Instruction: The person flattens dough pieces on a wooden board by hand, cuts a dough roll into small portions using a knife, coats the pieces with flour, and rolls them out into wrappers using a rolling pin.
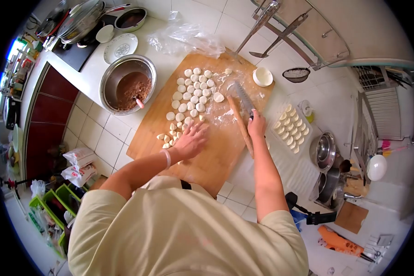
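Note:
My left hand [192, 140] lies over small cut dough pieces [166, 138] on the wooden board [202, 170], fingers spread; some pieces are hidden under it. In my right hand [257, 124] is the handle of a kitchen knife [244, 97], its blade pointing away from me over the floured wood. Just left of the knife rests a wooden rolling pin [239, 120]. Flattened dough rounds [193, 89] cover the board's left middle, beyond my left hand. A larger dough disc [219, 97] sits apart from them, near the blade.
Left of the board stands a steel bowl [106, 83] of brown filling with a utensil in it. A white bowl [262, 77] sits at the board's far right corner. Right of it, a tray [280, 134] carries rows of dumplings. A plastic bag [184, 39] lies behind the board.

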The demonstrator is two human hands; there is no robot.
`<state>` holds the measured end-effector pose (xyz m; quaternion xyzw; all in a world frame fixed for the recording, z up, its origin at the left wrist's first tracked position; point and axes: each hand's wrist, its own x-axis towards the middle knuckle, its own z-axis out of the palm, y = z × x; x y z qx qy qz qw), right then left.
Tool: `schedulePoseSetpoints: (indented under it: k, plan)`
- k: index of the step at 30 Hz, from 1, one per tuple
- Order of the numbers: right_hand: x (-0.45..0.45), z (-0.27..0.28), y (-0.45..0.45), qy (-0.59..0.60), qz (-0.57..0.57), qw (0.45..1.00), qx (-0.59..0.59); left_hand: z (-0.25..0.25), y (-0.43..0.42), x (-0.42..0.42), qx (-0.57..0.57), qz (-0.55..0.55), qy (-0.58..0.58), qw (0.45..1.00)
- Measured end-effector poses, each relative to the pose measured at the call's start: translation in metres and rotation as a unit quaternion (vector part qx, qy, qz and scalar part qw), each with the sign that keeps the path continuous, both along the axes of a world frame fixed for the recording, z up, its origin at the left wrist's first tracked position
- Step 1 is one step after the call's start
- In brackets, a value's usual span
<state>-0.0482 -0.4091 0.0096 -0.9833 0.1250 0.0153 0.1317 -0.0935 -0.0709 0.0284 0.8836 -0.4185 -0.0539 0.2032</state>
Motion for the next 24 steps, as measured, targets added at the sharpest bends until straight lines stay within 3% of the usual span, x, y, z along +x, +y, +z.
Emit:
schedulePoseSetpoints:
  k: [2,5,7,11,15,17,18,20,22,23,24]
  plan:
    - [0.010,0.009,0.003,-0.083,0.027,0.994,-0.067,0.005,-0.017,0.011,0.011,0.016,0.030,0.999]
    - [0.067,0.027,-0.016,-0.120,0.003,0.993,-0.015,-0.001,-0.024,0.020,-0.011,0.043,-0.032,0.998]
    - [0.118,0.034,-0.033,-0.110,0.002,0.994,-0.017,0.011,-0.014,0.021,0.054,0.012,0.170,0.984]
    - [0.217,0.012,-0.066,-0.076,0.023,0.997,-0.007,0.009,0.039,-0.012,-0.004,-0.013,0.051,0.999]
    - [0.266,-0.036,-0.095,-0.006,0.032,0.999,-0.027,0.006,0.078,-0.047,-0.034,0.098,0.063,0.993]
    - [0.267,-0.053,-0.084,0.013,0.044,0.998,-0.032,0.032,0.084,-0.056,-0.005,0.123,0.091,0.988]
    - [0.257,-0.045,-0.082,-0.032,-0.003,0.999,-0.039,0.042,0.087,-0.058,0.016,0.130,0.110,0.985]
    - [0.237,-0.013,-0.077,-0.077,-0.052,0.995,-0.047,0.019,0.092,-0.066,0.048,0.104,0.128,0.985]
    - [0.201,0.015,-0.045,-0.167,0.006,0.985,0.049,0.008,0.084,-0.061,0.062,0.118,0.116,0.984]
    - [0.185,0.015,-0.032,-0.116,0.009,0.991,0.072,0.000,0.085,-0.054,0.062,0.103,0.100,0.988]
    - [0.159,0.016,-0.007,-0.103,0.019,0.976,0.193,-0.001,0.082,-0.045,0.060,0.100,0.102,0.988]
